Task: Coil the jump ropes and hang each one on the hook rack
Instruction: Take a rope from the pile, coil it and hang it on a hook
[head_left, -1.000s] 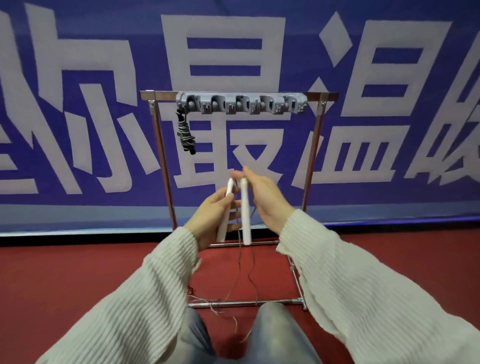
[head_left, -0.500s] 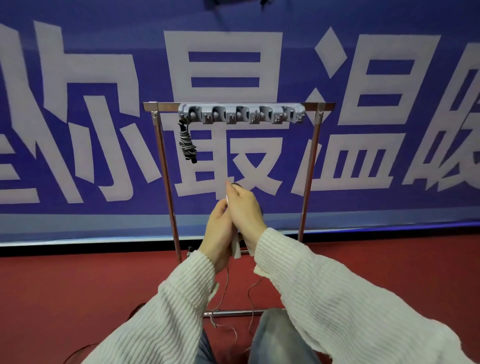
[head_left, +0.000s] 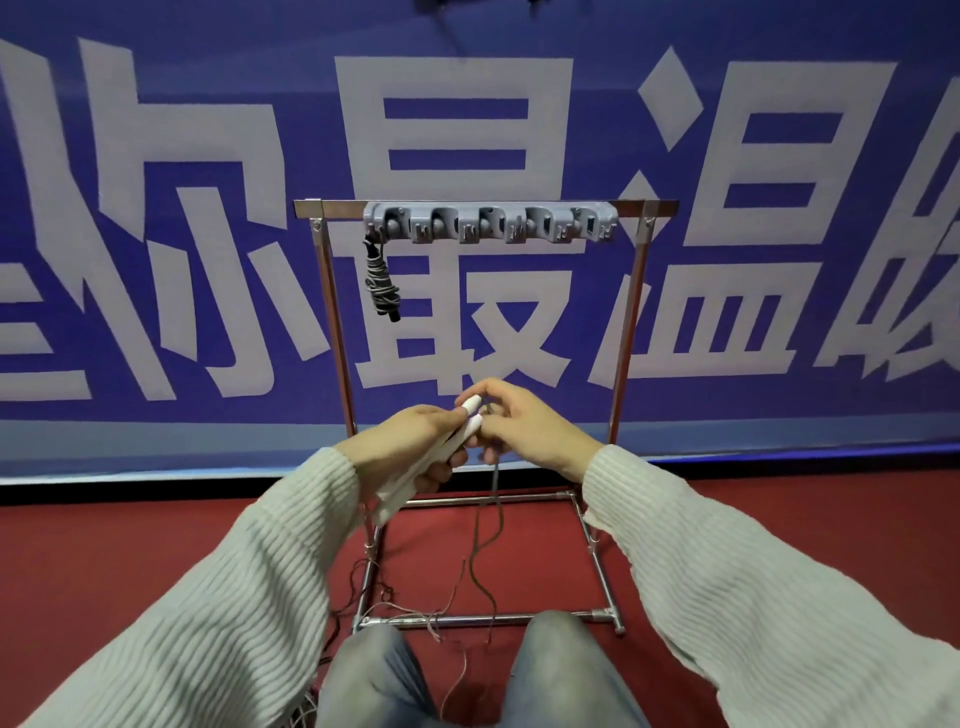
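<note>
hands: left (head_left: 410, 447) grips white handles (head_left: 470, 415); right (head_left: 524, 426) pinches cord (head_left: 493, 499)

both hands (head_left: 467, 441) raised, seemingly gripping

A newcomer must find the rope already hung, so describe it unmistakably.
Find the metal frame before the blue banner; along its top bar runs a grey hook rack. From the rack's leftmost hook hangs a dark coiled jump rope, the only thing hanging there.

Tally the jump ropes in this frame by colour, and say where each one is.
Black jump rope, coiled, hanging on the hook rack: 1
White-handled jump rope, handles held by left hand and right hand: 1
Total: 2
</note>
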